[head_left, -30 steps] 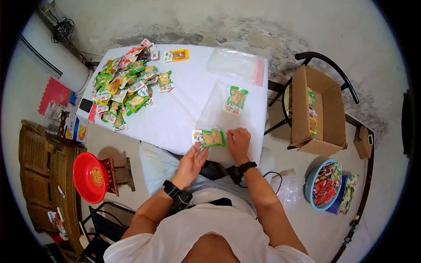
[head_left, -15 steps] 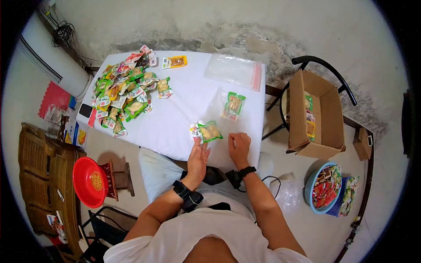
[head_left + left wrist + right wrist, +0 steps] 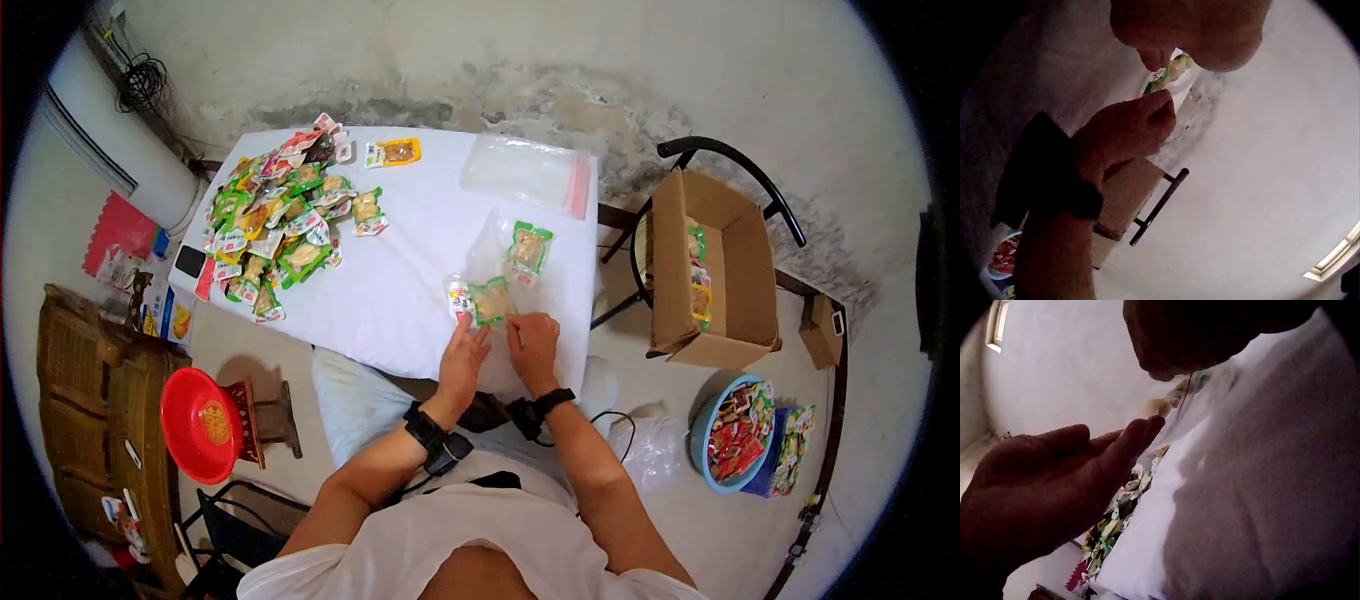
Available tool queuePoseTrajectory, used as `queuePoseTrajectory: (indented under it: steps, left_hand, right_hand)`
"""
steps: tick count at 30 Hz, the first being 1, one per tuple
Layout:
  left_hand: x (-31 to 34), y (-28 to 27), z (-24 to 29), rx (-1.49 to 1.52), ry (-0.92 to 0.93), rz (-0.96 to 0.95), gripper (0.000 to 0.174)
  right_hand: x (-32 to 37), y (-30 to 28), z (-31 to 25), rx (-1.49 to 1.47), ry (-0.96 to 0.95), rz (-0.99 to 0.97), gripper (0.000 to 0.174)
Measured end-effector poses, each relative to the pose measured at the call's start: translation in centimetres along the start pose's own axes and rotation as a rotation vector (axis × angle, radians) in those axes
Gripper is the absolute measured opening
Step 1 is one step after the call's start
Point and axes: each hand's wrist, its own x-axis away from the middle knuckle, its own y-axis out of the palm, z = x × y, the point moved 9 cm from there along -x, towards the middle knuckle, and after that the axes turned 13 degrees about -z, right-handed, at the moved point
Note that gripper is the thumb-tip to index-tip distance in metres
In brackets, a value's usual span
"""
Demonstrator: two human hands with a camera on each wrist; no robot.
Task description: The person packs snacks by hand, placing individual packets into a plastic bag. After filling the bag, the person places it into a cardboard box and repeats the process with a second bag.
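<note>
My left hand [image 3: 462, 362] reaches forward over the near side of the white-covered table, its fingers straight. The fingertips touch the near end of a green-edged snack packet [image 3: 490, 302], which holds pale yellowish food and has a white printed end. My right hand [image 3: 534, 350] is close beside the packet, fingers curled, pinching the near edge of a clear plastic bag [image 3: 495, 240]. Another green snack packet [image 3: 528, 248] lies inside that bag. In the right wrist view, my left hand's fingertips [image 3: 1155, 422] meet the packet, which is blurred and partly hidden.
A heap of snack packets [image 3: 270, 220] covers the table's left end, with a phone [image 3: 190, 262] at its edge. One yellow packet [image 3: 395, 152] lies apart. Clear bags [image 3: 520, 172] lie at the back right. Right of the table, a cardboard box [image 3: 735, 270] rests on a chair above a blue basin [image 3: 715, 440].
The packet at my left fingertips has turned and shifted slightly towards my right hand. Both hands have drawn closer together. The head view has shifted a little.
</note>
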Motion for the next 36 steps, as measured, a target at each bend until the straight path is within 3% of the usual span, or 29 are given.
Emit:
queuePoseTrajectory:
  steps: [3, 9, 18, 20, 21, 24, 25, 27, 31, 33, 36]
  left_hand:
    - [-1.5, -1.0, -0.3, 0.082, 0.038, 0.031, 0.06]
    - [-2.1, 0.1, -3.1, -0.01, -0.102, -0.097, 0.058]
    - [-1.0, -0.6, -2.8, -0.666, -0.045, -0.276, 0.065]
    - [-0.4, -3.4, -0.8, -0.341, -0.148, 0.116, 0.056]
    - [-0.8, -4.1, -0.8, -0.342, -0.147, 0.12, 0.056]
    - [-1.8, -7.9, -1.2, -0.177, -0.029, 0.326, 0.028]
    - [-2.2, -7.1, -0.1, -0.176, -0.028, 0.325, 0.028]
    - [-2.1, -6.6, 0.5, -0.224, -0.216, 0.44, 0.025]
    - [-3.7, -7.4, -0.5, -0.158, -0.165, 0.323, 0.025]
    - [-4.7, -7.6, -1.7, -0.072, -0.189, 0.252, 0.015]
    - [-5.5, -8.6, -2.7, -0.141, -0.248, 0.275, 0.01]
  right_hand:
    - [0.0, -0.2, -0.4, -0.023, -0.05, 0.045, 0.006]
    - [-0.4, 0.2, 0.0, 0.004, -0.027, 0.034, 0.008]
    - [0.3, 0.1, 0.5, 0.014, -0.032, 0.034, 0.007]
    - [0.9, 0.6, 1.1, 0.009, -0.013, 0.006, 0.008]
    - [1.1, 1.0, 1.4, 0.007, 0.003, -0.019, 0.008]
    - [1.2, 1.2, 1.0, 0.04, -0.025, -0.027, 0.009]
    - [1.3, 1.4, 1.0, 0.041, -0.026, -0.026, 0.009]
    - [1.3, 1.7, 1.0, 0.02, -0.043, -0.034, 0.009]
    - [1.3, 1.8, 0.8, 0.018, -0.069, -0.038, 0.009]
    - [1.4, 2.8, 1.4, 0.013, -0.032, -0.099, 0.01]
    - [1.7, 3.2, 1.6, 0.022, -0.05, -0.076, 0.012]
